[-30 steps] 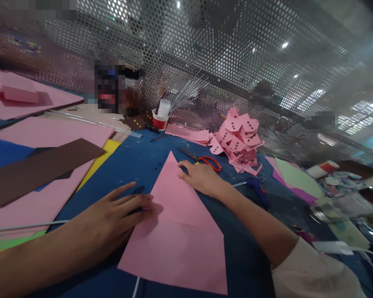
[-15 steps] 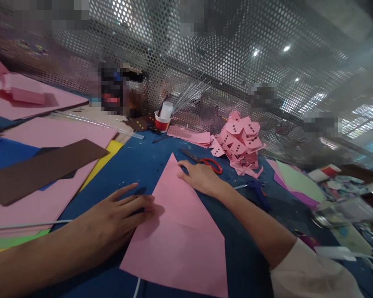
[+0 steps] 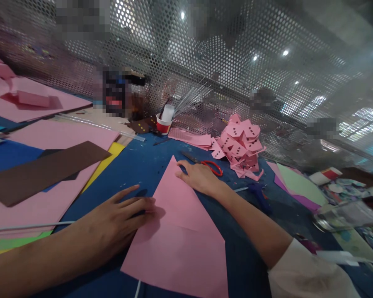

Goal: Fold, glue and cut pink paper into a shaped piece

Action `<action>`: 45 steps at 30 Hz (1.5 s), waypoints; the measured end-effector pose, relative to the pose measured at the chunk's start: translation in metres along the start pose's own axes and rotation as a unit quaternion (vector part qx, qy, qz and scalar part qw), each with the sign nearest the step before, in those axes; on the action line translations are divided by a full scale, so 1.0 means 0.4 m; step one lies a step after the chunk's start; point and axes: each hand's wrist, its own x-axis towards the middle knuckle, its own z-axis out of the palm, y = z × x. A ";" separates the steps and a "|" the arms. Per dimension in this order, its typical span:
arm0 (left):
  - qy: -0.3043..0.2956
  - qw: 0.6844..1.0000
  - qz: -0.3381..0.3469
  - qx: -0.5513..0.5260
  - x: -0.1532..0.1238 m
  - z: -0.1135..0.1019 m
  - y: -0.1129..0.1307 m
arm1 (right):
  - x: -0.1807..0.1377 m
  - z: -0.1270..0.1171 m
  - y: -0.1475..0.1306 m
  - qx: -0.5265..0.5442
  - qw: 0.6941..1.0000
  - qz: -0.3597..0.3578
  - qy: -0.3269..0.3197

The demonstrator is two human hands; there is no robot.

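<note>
head | vs earlier: pose unchanged, scene slightly lower in frame | left hand (image 3: 116,215): fingers spread, tips at pink sheet (image 3: 180,248)'s left edge | right hand (image 3: 196,176): by its peak, cannot tell if pinching | sheet: on blue table (image 3: 136,165)

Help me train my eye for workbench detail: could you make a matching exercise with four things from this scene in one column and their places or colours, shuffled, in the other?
Column one
1. Left hand
2. Right hand
3. Scissors
4. Brown strip

Column two
A. Lies on the stack of coloured sheets
B. By the tip of the pointed pink sheet
C. Red handles
D. Fingertips at the left edge of the pointed pink sheet

Right pairs: 1-D, 2-B, 3-C, 4-A.
</note>
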 end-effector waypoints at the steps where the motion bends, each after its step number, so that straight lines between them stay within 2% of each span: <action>1: 0.000 1.000 0.002 0.003 -0.001 0.001 -0.001 | 0.003 0.000 0.000 0.001 1.000 0.000 0.001; 19: 0.002 1.000 0.010 0.023 0.010 -0.004 0.004 | 0.044 -0.007 -0.002 0.027 0.999 -0.018 0.015; 23: 0.018 0.999 0.021 0.022 0.011 -0.002 0.002 | 0.054 -0.005 -0.002 0.034 0.999 -0.020 0.016; 36: 0.003 1.000 -0.003 0.005 0.003 -0.002 0.001 | 0.085 -0.005 -0.001 0.040 0.999 -0.021 0.018; 45: 0.003 1.000 -0.003 -0.007 -0.006 0.018 -0.011 | 0.046 -0.019 0.004 0.042 0.999 -0.029 0.008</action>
